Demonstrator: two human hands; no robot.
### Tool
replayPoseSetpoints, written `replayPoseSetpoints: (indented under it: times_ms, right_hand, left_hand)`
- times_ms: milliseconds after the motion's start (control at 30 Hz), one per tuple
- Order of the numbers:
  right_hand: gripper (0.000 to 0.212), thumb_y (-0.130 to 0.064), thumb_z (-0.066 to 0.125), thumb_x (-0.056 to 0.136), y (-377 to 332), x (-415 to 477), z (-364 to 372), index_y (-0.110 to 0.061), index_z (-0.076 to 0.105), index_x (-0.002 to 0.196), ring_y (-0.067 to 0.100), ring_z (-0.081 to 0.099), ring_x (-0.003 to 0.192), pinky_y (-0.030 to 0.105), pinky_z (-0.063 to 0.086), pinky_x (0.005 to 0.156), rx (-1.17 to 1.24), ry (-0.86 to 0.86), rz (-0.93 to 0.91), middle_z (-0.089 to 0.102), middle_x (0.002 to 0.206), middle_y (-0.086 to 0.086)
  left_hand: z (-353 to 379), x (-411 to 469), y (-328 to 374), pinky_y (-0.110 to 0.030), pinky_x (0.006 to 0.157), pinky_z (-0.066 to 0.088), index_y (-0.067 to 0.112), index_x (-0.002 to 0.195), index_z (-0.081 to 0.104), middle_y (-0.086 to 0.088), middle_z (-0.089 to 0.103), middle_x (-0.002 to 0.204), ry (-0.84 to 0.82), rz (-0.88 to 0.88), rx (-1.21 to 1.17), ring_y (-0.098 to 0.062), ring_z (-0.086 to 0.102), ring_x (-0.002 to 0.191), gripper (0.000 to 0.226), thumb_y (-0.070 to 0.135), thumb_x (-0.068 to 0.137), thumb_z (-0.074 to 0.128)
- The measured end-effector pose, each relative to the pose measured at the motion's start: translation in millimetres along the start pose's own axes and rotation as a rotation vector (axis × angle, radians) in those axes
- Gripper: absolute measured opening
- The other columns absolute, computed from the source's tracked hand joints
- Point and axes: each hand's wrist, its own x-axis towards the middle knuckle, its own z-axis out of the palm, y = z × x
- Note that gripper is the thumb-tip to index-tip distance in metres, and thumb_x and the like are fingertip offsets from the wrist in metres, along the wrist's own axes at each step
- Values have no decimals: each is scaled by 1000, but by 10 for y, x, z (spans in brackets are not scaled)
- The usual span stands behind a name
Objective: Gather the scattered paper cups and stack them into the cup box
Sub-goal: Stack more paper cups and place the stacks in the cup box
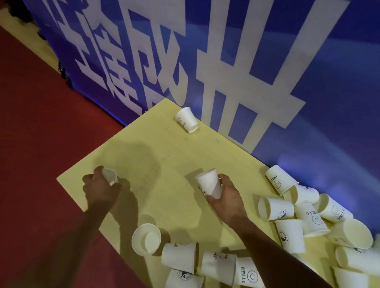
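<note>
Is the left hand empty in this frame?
No: the left hand is curled round a white paper cup over the yellow table.

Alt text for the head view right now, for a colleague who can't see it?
Over a yellow table, the left hand grips the left cup and the right hand grips the right cup. Many white paper cups lie scattered along the table's right and near edges, and a lone cup lies by the blue banner. No cup box is in view.

both hands [101, 186] [228, 197] grip paper cups [209, 185] above table [160, 145].
</note>
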Motion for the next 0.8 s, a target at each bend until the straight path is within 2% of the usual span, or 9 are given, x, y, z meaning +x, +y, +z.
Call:
replayPoseSetpoints:
  times_ms: [167, 300, 400, 500, 600, 800]
  right_hand:
    - [75, -30, 76, 83, 28, -81, -232, -20, 36, 146, 27, 56, 117, 39, 51, 93, 29, 48, 8, 54, 137, 5]
    - [76, -29, 77, 83, 108, -227, -584, -21, 36, 147, 26, 55, 120, 37, 48, 97, 45, 103, 10, 53, 139, 4]
    - [76, -30, 76, 83, 326, -452, -938, -22, 36, 147, 24, 54, 120, 41, 49, 99, 81, 184, 47, 54, 138, 3]
    - [77, -27, 74, 83, 623, -764, -1301, -21, 35, 149, 24, 52, 125, 42, 48, 100, 44, 257, 55, 50, 142, 1]
    - [74, -23, 74, 82, 975, -1145, -1709, -18, 38, 147, 27, 49, 128, 39, 46, 99, -21, 317, 52, 50, 141, 3]
    - [62, -21, 74, 80, 1714, -1992, -2492, -21, 45, 135, 27, 56, 113, 43, 50, 92, 69, 476, 144, 59, 125, 1]
  left_hand:
    - [68, -282, 487, -47, 96, 46, 15, 138, 41, -21, 39, 132, -93, 146, -48, -44, 50, 113, 74, 17, 75, 79]
    - [179, -640, 989, -43, 102, 43, 18, 141, 41, -17, 38, 133, -231, 291, -106, -37, 50, 116, 76, 18, 75, 79]
    - [318, -1028, 1327, -37, 103, 40, 19, 140, 44, -14, 40, 130, -336, 397, -123, -33, 50, 115, 77, 16, 73, 80]
    - [484, -1493, 1630, -27, 97, 36, 19, 140, 46, -13, 44, 124, -424, 506, -139, -28, 50, 113, 75, 16, 73, 81]
    - [648, -2033, 1951, -27, 96, 37, 25, 140, 46, -10, 43, 124, -515, 581, -119, -26, 52, 112, 74, 21, 75, 80]
    - [971, -3196, 2611, -22, 83, 39, 27, 141, 44, -8, 43, 129, -652, 769, -94, -23, 51, 114, 72, 24, 77, 78]
